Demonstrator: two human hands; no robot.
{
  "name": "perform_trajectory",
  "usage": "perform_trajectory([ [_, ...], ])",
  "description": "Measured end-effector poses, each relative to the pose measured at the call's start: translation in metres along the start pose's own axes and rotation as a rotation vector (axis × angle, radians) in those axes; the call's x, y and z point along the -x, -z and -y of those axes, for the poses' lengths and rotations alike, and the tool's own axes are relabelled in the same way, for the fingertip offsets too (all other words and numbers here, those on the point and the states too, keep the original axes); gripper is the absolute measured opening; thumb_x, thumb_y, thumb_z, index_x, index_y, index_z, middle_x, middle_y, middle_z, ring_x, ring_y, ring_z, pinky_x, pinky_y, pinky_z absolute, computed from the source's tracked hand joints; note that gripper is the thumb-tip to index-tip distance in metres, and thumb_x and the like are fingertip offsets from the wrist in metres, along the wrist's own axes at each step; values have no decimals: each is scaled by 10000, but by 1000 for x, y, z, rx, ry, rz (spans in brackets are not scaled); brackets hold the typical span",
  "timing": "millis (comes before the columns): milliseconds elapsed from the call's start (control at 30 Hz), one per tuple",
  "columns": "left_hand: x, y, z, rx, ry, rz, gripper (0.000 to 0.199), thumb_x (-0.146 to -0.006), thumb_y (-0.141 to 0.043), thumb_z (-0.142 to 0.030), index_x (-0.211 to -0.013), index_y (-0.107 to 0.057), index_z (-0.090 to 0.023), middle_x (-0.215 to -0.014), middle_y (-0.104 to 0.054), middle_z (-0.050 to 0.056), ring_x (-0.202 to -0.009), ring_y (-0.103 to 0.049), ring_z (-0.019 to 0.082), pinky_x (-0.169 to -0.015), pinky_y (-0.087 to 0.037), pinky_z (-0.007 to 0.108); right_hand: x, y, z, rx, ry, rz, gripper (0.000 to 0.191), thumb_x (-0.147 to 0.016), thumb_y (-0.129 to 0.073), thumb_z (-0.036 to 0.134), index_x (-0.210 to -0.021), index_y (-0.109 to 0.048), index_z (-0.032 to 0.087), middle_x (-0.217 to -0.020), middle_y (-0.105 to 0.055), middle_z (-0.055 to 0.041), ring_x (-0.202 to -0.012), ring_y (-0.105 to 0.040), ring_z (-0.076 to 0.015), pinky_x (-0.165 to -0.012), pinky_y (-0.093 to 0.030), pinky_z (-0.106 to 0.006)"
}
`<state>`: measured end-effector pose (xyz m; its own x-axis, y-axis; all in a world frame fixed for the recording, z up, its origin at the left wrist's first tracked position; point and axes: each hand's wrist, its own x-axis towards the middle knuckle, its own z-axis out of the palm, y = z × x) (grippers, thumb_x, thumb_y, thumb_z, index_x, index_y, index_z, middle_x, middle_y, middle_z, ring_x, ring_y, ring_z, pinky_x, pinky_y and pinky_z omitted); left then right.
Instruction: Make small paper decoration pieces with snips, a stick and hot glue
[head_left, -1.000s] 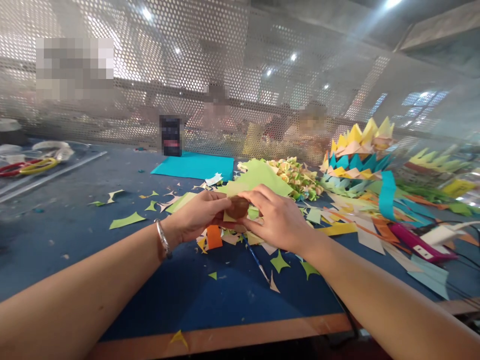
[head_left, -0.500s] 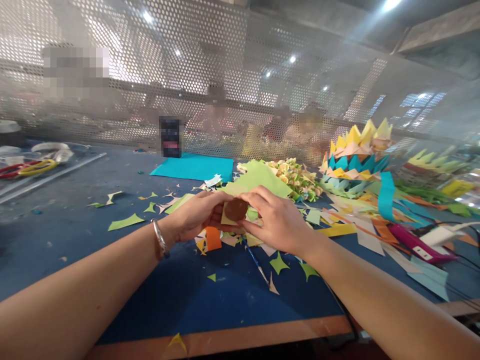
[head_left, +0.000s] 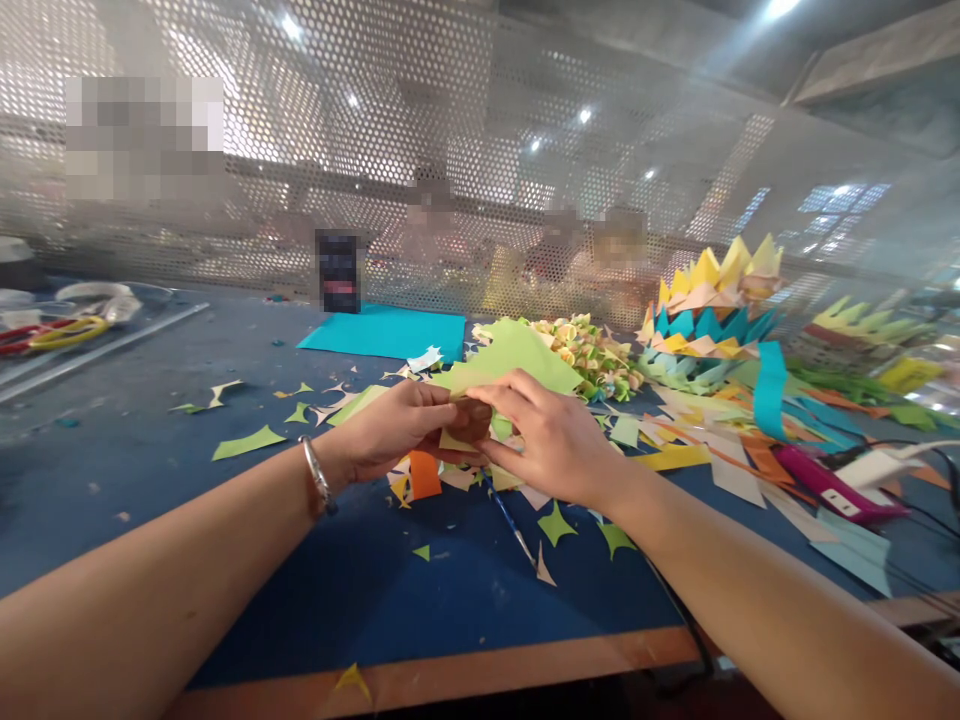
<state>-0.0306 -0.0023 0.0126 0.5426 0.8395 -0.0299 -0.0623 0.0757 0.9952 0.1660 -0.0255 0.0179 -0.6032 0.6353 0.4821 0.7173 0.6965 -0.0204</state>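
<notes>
Over the table, in front of me, my left hand [head_left: 394, 425] is closed on a small piece of pale yellow paper [head_left: 454, 441], its thumb lying across the front. A brown round piece [head_left: 474, 420] lies against the paper and is partly covered by fingers. My right hand [head_left: 551, 435] grips the other side, fingers on the top edge and thumb below. Beneath the hands are a curled orange paper strip [head_left: 425, 474], a thin blue-handled brush [head_left: 512, 522] and green star-like paper scraps [head_left: 556, 523]. A light green sheet [head_left: 525, 355] lies just behind the hands.
A turquoise sheet [head_left: 397, 332] lies behind, with a dark blurred box [head_left: 338, 275] by it. A heap of small folded paper pieces [head_left: 589, 350] and stacked zigzag paper rings [head_left: 712, 320] stand right. A magenta power strip [head_left: 840, 490] with cables lies at right; scissors [head_left: 67, 333] at left.
My left thumb has moved right over the brown round piece, which shows less than before. My right hand has stayed almost in place.
</notes>
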Motion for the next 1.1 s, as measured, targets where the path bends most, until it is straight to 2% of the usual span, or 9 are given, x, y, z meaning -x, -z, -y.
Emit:
perform_trajectory([
  [267,-3,2,0,21,-61,37,199,-851,-655,-261,-975,-735,-128,-959,-755,113,-850,-714,220,-811,-570,361,-1,4,-10,-196,-99,-99,392,-861,-608,311,-1231,-559,189,-1096,-596,-80,-647,-587,-125,-651,-498,-302],
  [367,-3,2,0,53,-60,64,222,-846,-670,-254,-1024,-728,-136,-1003,-750,118,-862,-714,231,-828,-573,391,-3,7,-13,-281,-178,-117,398,-835,-631,303,-1209,-559,188,-1051,-588,-61,-615,-570,-107,-652,-494,-298],
  [533,-1,-1,-3,62,-94,91,191,-846,-671,-235,-1007,-731,-153,-1088,-722,123,-966,-686,248,-869,-560,437,-5,8,-14,-502,-310,-135,371,-831,-626,323,-1159,-547,170,-988,-592,-52,-555,-522,-84,-554,-450,-265],
  [600,0,-2,-3,46,-99,110,175,-846,-669,-242,-985,-732,-158,-1059,-725,114,-963,-685,238,-876,-550,422,-5,7,-14,-583,-346,-119,326,-831,-631,360,-1090,-562,175,-936,-604,-38,-544,-500,-81,-538,-430,-262],
  [667,1,-4,-3,12,-102,130,151,-847,-662,-257,-944,-732,-164,-992,-735,97,-933,-690,223,-884,-536,403,-5,4,-15,-626,-343,-97,231,-833,-629,381,-939,-574,183,-839,-595,-15,-552,-479,-87,-533,-407,-261],
  [733,1,-6,-2,-21,-108,128,130,-843,-659,-272,-884,-730,-171,-925,-740,77,-900,-690,212,-881,-527,388,-5,1,-16,-638,-328,-84,213,-841,-621,380,-794,-535,191,-718,-539,14,-559,-459,-94,-536,-389,-263],
  [867,1,-8,0,-15,-126,62,128,-787,-709,-253,-881,-728,-169,-913,-744,76,-831,-689,208,-796,-529,357,-5,-1,-17,-730,-346,-76,237,-848,-615,392,-759,-510,199,-630,-475,35,-550,-457,-103,-513,-374,-264],
  [1000,1,-9,0,-19,-163,-88,144,-764,-730,-243,-873,-747,-151,-921,-757,90,-833,-689,196,-804,-511,332,-6,0,-16,-822,-359,-113,240,-842,-626,394,-765,-511,196,-604,-484,38,-524,-489,-105,-480,-373,-259],
  [1100,0,-9,0,-6,-194,-199,151,-749,-740,-247,-871,-760,-160,-904,-762,78,-840,-685,196,-812,-504,327,-6,4,-17,-765,-363,-128,200,-853,-607,375,-811,-535,192,-659,-530,25,-518,-499,-96,-480,-381,-255],
])
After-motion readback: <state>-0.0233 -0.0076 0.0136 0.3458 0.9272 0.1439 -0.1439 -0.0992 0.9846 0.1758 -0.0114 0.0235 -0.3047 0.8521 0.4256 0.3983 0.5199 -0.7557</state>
